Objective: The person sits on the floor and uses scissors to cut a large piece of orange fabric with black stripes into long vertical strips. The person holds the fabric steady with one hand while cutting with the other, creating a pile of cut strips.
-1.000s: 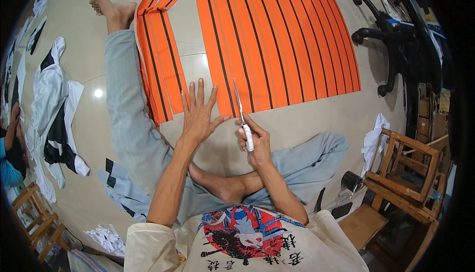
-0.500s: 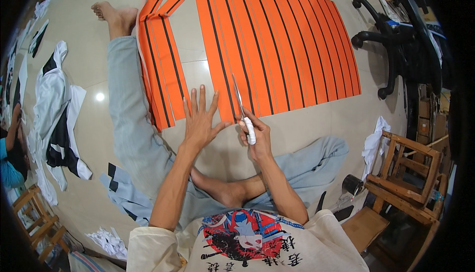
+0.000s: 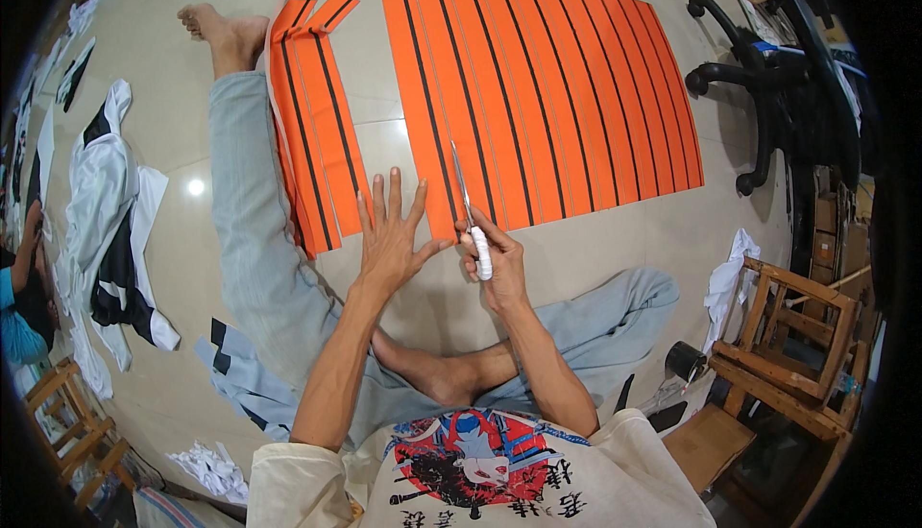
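Now scissors (image 3: 483, 255) in R hand (image 3: 503, 267); boxes (image 3: 825, 213) far R, contents unclear.

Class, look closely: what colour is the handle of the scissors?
The scissors handle is white, seen best in the head view.

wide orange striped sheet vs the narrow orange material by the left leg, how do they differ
The wide sheet spreads broad, with many stripes; the narrow material is slimmer and shows only a few. The wide sheet looks flat, while the narrow material is bent over at its far end. The scissors reach over the wide sheet, not the narrow material. Both are orange with dark stripes and thinner grey lines.
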The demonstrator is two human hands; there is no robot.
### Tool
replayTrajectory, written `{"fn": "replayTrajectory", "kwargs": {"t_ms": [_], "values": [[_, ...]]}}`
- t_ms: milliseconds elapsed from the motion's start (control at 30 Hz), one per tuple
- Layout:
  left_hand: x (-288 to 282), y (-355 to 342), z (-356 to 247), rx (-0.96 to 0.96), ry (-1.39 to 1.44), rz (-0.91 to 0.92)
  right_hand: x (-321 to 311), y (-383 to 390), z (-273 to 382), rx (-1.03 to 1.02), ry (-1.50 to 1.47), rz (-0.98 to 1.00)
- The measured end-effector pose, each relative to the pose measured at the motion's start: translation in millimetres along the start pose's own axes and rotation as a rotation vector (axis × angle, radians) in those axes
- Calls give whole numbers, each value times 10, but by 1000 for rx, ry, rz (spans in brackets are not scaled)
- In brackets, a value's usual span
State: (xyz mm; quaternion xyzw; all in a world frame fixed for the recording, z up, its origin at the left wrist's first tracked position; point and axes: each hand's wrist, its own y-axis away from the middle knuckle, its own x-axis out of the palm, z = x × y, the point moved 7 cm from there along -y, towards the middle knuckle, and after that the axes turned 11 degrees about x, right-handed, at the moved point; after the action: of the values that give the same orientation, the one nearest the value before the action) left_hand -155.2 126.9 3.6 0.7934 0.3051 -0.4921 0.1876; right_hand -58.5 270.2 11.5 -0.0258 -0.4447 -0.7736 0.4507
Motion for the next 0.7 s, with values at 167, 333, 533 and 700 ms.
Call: {"fn": "replayTrajectory", "kwargs": {"t_ms": [167, 333, 533, 700], "values": [[-30, -16, -18, 7, -2, -2, 71, -131, 107, 9, -11, -7], [-29, -7, -14, 13, 12, -19, 166, -229, 181, -4, 5, -4], [-20, -2, -16, 12, 11, -16, 178, -281, 164, 4, -7, 1], [-21, -3, -19, 17, 11, -15, 169, -293, 167, -9, 16, -5]]}}
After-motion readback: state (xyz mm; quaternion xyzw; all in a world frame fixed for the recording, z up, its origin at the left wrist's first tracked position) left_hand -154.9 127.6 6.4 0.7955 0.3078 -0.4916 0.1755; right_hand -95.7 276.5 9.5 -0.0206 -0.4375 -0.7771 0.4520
